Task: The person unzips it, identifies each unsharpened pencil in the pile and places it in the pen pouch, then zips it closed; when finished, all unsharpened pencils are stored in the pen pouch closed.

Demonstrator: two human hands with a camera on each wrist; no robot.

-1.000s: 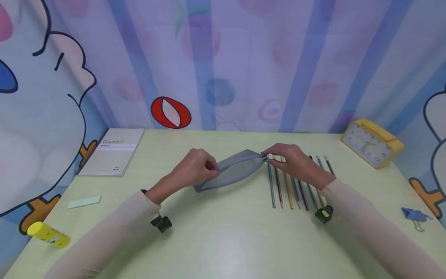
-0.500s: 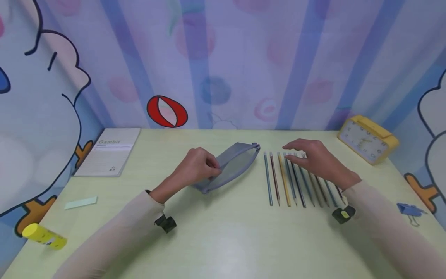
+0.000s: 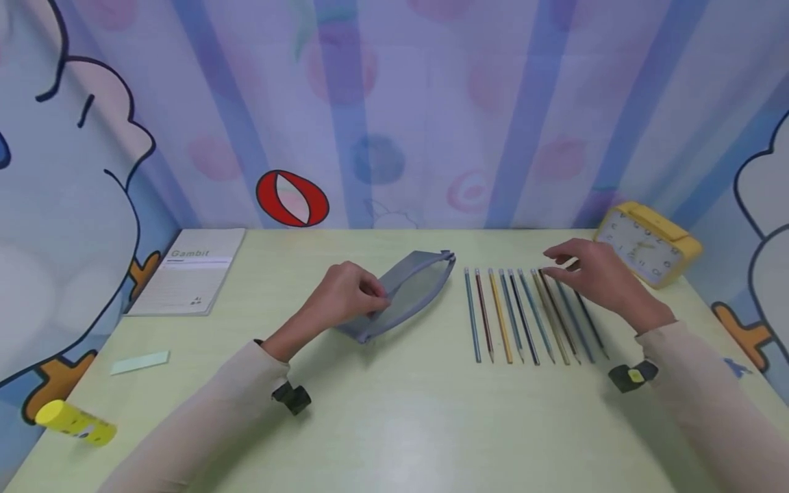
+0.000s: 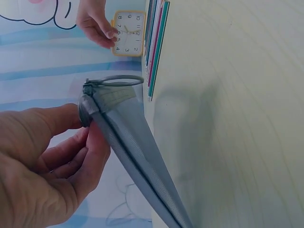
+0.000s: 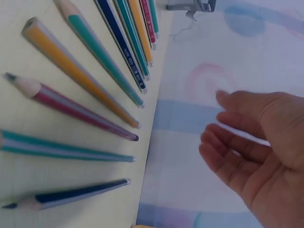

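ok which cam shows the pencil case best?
Head view: the whole grey pencil case lies on the table, left hand gripping it. Left wrist shows only its zipper end close up; right wrist catches just its far tip.

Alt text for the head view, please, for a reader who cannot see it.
A person's left hand grips a grey pencil case on a pale table, while the right hand hovers open over a row of pencils. A yellow clock stands at the far right.

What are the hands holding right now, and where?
Left hand pinches the grey pencil case near its zipper edge; right hand holds nothing.
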